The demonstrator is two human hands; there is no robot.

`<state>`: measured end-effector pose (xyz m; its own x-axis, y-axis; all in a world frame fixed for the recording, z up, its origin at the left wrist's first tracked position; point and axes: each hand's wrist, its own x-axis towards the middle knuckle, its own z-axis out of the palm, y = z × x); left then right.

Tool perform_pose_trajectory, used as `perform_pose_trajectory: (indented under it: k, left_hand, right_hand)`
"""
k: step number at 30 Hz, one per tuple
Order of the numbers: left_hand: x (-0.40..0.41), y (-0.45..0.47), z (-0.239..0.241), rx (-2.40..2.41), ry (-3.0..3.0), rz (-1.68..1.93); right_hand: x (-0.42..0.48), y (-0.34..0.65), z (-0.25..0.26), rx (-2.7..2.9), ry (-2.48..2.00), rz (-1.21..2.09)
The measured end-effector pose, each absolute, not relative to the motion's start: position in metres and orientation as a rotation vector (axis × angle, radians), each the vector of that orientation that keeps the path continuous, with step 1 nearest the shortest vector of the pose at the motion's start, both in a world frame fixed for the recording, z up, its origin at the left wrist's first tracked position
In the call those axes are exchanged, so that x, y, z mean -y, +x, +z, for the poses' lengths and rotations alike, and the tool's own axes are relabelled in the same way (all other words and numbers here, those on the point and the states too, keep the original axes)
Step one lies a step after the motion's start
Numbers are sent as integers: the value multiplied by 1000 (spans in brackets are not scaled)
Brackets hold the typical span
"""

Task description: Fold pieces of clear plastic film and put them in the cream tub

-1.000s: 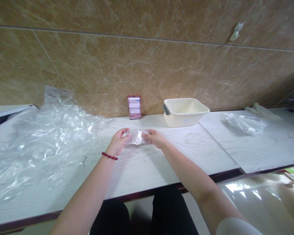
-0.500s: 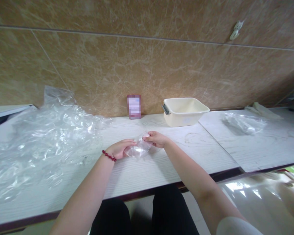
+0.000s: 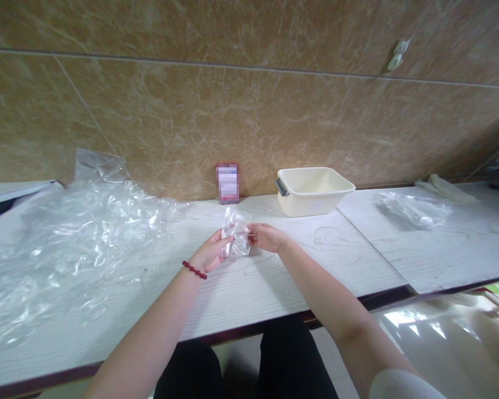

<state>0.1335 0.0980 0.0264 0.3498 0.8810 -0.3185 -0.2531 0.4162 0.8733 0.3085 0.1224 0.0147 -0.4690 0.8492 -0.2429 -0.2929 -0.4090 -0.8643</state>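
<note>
Now a white table point(image 3: 249, 299) with thin gray lines is running along a shiny brown wall point(image 3: 249, 122). The left hand point(image 3: 211, 252) is pinching a small clear plastic piece point(image 3: 237, 228) over the table, in front of a red-edged card point(image 3: 228, 184). The right hand point(image 3: 268, 237) is curling at the plastic's right edge; I cannot tell if it is squeezing. A big clear plastic pile point(image 3: 91, 233) is lying on the left. A cream tub point(image 3: 311, 206) is sitting by the wall. The card's writing is looking too blurry to read.
</note>
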Motion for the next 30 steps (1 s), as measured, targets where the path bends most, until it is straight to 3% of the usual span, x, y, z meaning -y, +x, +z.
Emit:
perform_pose_trajectory:
  k: [30]
  left_hand:
    - [-108,138,12,-673,797,968]
  right_hand:
    - [-124,301,16,1014,-1198,1618]
